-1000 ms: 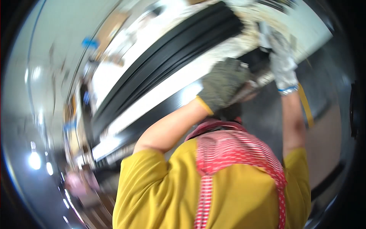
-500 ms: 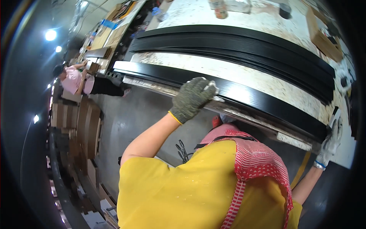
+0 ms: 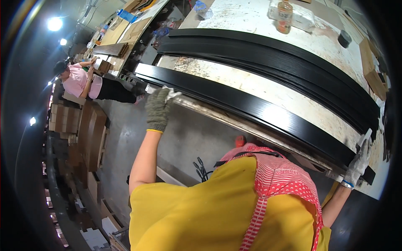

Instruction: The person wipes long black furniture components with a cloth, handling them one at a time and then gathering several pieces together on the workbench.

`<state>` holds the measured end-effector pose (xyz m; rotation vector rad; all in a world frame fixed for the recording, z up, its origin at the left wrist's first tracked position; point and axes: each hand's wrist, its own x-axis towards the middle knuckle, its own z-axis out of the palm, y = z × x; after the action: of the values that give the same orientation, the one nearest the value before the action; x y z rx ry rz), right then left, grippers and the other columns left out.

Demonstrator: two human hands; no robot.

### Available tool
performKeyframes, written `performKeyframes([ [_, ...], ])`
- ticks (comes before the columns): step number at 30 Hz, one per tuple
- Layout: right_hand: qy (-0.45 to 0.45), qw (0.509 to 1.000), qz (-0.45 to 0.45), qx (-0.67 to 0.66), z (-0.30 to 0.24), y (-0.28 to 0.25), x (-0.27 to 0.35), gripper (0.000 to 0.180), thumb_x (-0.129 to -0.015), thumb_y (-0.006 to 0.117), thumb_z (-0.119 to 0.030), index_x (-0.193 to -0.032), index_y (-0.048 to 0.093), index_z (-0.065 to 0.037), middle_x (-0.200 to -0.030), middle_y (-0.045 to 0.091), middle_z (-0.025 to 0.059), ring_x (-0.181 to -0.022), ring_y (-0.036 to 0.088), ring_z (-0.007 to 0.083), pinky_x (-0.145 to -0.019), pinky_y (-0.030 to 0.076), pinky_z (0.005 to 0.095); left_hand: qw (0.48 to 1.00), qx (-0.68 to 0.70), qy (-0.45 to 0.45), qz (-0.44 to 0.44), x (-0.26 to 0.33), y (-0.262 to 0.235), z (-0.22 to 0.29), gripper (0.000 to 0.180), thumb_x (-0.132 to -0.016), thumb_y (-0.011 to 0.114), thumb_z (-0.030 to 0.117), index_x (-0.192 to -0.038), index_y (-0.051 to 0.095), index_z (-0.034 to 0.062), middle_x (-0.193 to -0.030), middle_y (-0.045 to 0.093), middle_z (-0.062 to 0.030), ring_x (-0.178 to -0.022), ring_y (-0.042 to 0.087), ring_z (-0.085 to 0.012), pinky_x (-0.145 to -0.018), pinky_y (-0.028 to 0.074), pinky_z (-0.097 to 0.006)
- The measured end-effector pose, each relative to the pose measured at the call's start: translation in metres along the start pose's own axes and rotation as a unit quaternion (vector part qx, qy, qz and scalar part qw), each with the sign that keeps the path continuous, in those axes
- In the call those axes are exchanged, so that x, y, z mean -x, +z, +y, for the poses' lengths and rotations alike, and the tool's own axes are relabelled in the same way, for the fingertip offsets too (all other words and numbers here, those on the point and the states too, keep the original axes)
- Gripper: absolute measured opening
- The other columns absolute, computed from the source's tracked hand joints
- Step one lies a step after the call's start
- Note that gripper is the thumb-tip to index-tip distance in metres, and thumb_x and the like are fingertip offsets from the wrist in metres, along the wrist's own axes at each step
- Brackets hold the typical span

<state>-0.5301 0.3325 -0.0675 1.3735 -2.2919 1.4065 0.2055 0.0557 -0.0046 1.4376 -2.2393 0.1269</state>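
Observation:
A long black board (image 3: 234, 101) lies along the near edge of the white worktable, a bright glare on its face. My left hand (image 3: 158, 109), in a dark green knitted glove, is closed on a crumpled white cloth (image 3: 172, 95) beside the board's near edge, toward its left end. At the right end, my right hand (image 3: 358, 164) in a pale, stained glove rests against the board. From its closed fingers sticks up a narrow light strip with a flat end (image 3: 367, 135); its kind is unclear.
Behind the board lies a stack of black boards (image 3: 268, 54) on the worktable (image 3: 234, 17). Farther back stand a bottle (image 3: 284, 17), a dark roll (image 3: 344, 39) and a cardboard box (image 3: 372, 69). At left, a person in pink (image 3: 86, 81) stands by another bench; brown panels (image 3: 90, 129) stand below.
My left hand has slid left along the board's near edge with the cloth. My right hand stays at the right end. The whole view has shifted slightly.

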Motion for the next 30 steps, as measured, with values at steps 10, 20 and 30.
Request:
performKeyframes([
  [10,0.048,0.996,-0.028,0.069,0.004,-0.001,0.0,0.039,-0.105,0.039,-0.016,-0.139,0.057,-0.005,-0.148,0.046,0.0158,-0.132,0.049,0.0256,-0.107,0.045,0.0381,0.966,-0.245,0.047,-0.075,-0.035,-0.008,-0.14,0.048,-0.088,0.057,0.01,-0.136,0.055,0.0126,-0.134,0.059,-0.0139,-0.118,0.057,-0.0368,-0.1,0.046,-0.045],
  [20,-0.026,0.983,-0.05,0.175,0.028,-0.014,0.008,0.042,-0.101,0.04,-0.002,-0.141,0.054,-0.008,-0.147,0.044,0.0193,-0.129,0.052,0.0293,-0.099,0.052,0.0365,0.951,-0.304,0.024,-0.06,-0.026,-0.003,-0.186,0.056,-0.091,0.057,0.014,-0.146,0.046,0.0134,-0.139,0.056,-0.0118,-0.124,0.056,-0.0283,-0.101,0.045,-0.04],
  [30,-0.053,0.955,-0.057,0.287,0.025,-0.023,0.01,0.044,-0.099,0.043,-0.002,-0.141,0.053,-0.006,-0.145,0.05,0.018,-0.136,0.046,0.0325,-0.11,0.041,0.0398,0.964,0.093,0.168,-0.184,-0.121,0.012,-0.031,0.033,-0.086,0.073,0.025,-0.117,0.068,0.0156,-0.117,0.067,-0.0112,-0.113,0.06,-0.0313,-0.103,0.046,-0.042],
])
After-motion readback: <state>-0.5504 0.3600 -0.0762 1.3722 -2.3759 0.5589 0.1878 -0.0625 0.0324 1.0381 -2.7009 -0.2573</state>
